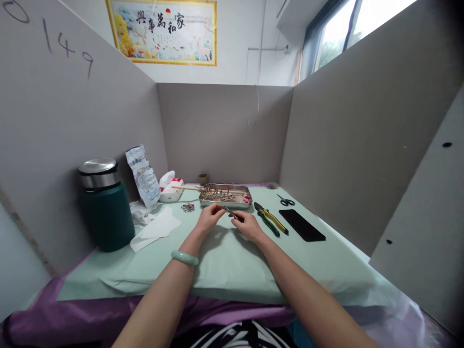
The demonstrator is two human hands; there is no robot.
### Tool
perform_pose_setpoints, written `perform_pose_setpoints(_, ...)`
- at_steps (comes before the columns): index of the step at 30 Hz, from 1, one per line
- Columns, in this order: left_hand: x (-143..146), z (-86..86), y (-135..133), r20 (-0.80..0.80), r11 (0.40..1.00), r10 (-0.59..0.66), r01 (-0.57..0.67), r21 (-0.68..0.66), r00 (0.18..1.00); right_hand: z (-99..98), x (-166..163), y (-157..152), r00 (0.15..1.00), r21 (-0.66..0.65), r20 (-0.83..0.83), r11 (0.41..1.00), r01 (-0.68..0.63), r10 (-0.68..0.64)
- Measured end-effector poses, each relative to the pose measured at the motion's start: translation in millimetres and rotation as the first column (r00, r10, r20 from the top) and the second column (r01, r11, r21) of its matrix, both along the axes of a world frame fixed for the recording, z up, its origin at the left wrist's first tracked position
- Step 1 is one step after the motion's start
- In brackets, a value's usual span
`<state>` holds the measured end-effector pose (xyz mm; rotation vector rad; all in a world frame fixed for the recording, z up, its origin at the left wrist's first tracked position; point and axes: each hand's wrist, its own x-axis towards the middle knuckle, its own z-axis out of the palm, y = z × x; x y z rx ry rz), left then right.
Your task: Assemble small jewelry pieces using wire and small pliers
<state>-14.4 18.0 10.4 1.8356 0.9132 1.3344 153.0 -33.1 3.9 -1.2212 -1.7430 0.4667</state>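
My left hand (pixel 210 216), with a pale green bangle (pixel 184 257) on its wrist, is closed in a pinch just in front of the metal tray. What its fingertips hold is too small to make out. My right hand (pixel 249 225) is closed around a small tool that looks like pliers (pixel 231 211), with a slim metal tip and dark, partly red handles. The tip points left and meets the left fingertips. Behind both hands lies the shallow metal tray (pixel 225 206), full of red, gold and clear beads. A small beaded heap (pixel 187 208) lies left of it.
To the right are green-and-yellow-handled pliers (pixel 270 220), scissors (pixel 286 200) and a black phone (pixel 302 225). At left stand a dark green flask (pixel 107 212), a foil pouch (pixel 143 174), a tissue pack (pixel 171 191) and white paper (pixel 156 229). Grey partitions (pixel 224 133) enclose the table.
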Motion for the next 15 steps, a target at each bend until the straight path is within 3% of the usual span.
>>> perform_pose_setpoints(15, -0.1, 5.6, -7.6, -0.086, 0.987, 0.150, -0.144, 0.066, 0.985, -4.3, -0.4, 1.8, 0.999, 0.004, 0.051, 1.000, 0.004, -0.004)
